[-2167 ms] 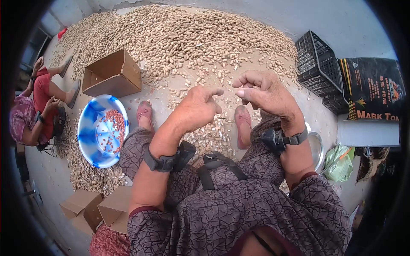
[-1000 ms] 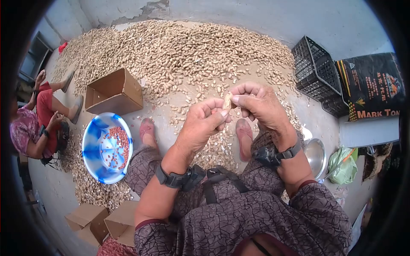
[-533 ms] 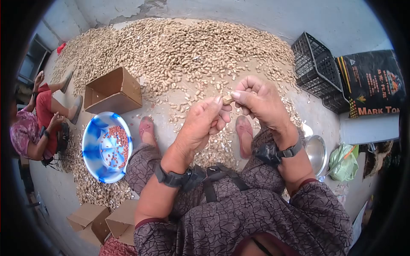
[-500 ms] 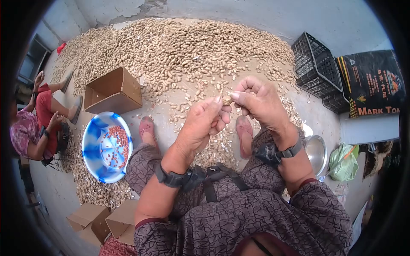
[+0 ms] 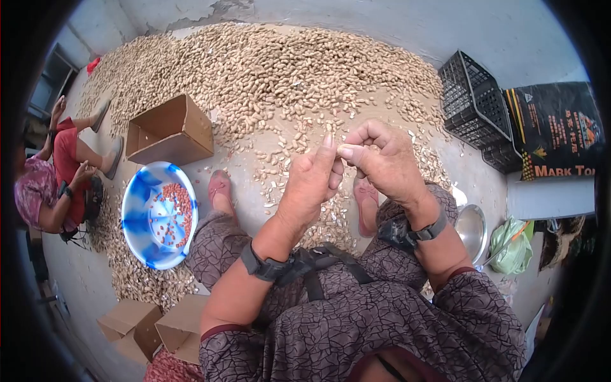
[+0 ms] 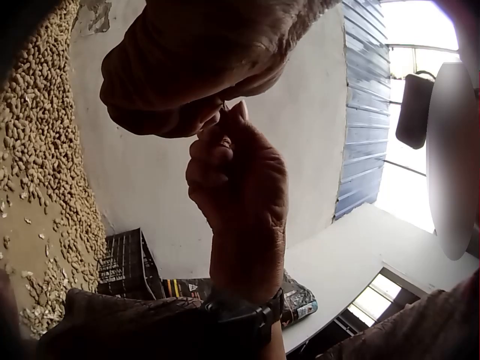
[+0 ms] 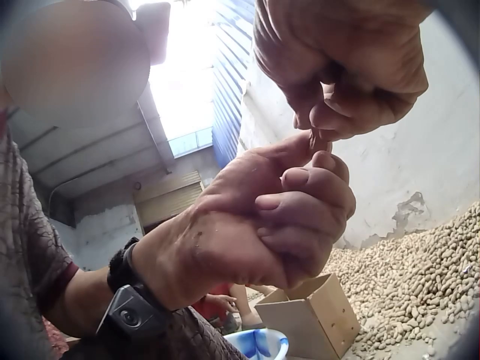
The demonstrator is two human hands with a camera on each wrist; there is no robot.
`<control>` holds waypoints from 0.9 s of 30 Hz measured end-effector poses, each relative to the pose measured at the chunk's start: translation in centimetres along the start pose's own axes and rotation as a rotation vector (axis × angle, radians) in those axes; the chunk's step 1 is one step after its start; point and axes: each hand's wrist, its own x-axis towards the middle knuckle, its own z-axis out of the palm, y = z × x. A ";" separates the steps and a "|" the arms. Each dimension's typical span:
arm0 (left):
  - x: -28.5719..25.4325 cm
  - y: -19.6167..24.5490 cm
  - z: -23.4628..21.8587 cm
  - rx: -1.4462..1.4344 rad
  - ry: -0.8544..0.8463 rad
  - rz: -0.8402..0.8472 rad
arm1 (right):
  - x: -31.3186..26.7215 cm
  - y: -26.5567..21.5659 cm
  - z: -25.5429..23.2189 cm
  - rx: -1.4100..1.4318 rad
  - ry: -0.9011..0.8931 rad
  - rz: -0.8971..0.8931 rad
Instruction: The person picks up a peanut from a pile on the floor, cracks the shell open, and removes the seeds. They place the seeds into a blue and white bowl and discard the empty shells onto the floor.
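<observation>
My left hand (image 5: 307, 184) and right hand (image 5: 389, 159) meet fingertip to fingertip above the floor, between two pink shoes. Together they pinch a peanut, now almost wholly hidden behind the fingertips. The left thumb points up, its other fingers folded in. The right thumb and index finger press from the other side. In the right wrist view, the left hand (image 7: 255, 214) reaches up to the right fingertips. Below the hands lie broken shells (image 5: 328, 226). A blue and white basin (image 5: 137, 239) with red shelled peanuts (image 5: 177, 198) stands at the left.
A large heap of unshelled peanuts (image 5: 267, 70) lies along the wall. Around it stand a cardboard box (image 5: 167, 137), black plastic crates (image 5: 474, 105) and a black printed sack (image 5: 554, 127). A metal bowl (image 5: 472, 229) is at the right; another person (image 5: 48, 191) sits at the left.
The hands were apart and the left index finger extended; then they came together on a peanut. Since then the peanut has slipped behind the fingertips and the left thumb has straightened upward.
</observation>
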 end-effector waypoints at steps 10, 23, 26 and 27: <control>0.0 -0.4 0.1 -0.003 0.043 0.094 | -0.1 0.2 0.9 0.182 -0.022 0.048; -0.8 -1.1 0.6 0.514 0.120 0.631 | -0.1 1.4 -0.1 0.548 -0.154 0.164; -0.9 -0.8 0.5 0.666 0.131 0.793 | -0.1 1.7 -0.1 0.600 -0.185 0.182; -0.9 -0.7 0.4 0.668 0.128 0.792 | -0.1 1.6 -0.1 0.602 -0.183 0.182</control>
